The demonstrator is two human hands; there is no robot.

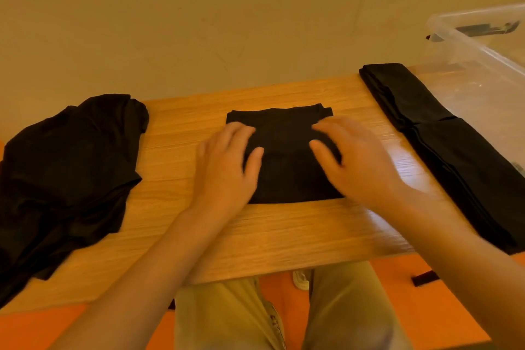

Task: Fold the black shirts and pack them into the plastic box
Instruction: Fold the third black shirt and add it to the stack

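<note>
Black folded shirt [284, 156], black crumpled pile [65, 179], black folded stack [454, 150]; light wood-grain worktop [284, 236]; clear plastic box [488, 60]; orange floor [397, 293]; khaki trousers [227, 321].

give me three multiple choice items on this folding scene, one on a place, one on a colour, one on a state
1. Where is the unfolded shirt pile?
A. table's left end
B. inside the plastic box
C. on the floor

2. What colour is the folded shirt in the middle?
A. white
B. black
C. red

3. How do the left hand and right hand lie?
A. both clenched in fists
B. open, over the folded shirt
C. holding the plastic box

Answers: 1 A, the heap lies left; 2 B, the cloth is black; 3 B, fingers spread.
</note>
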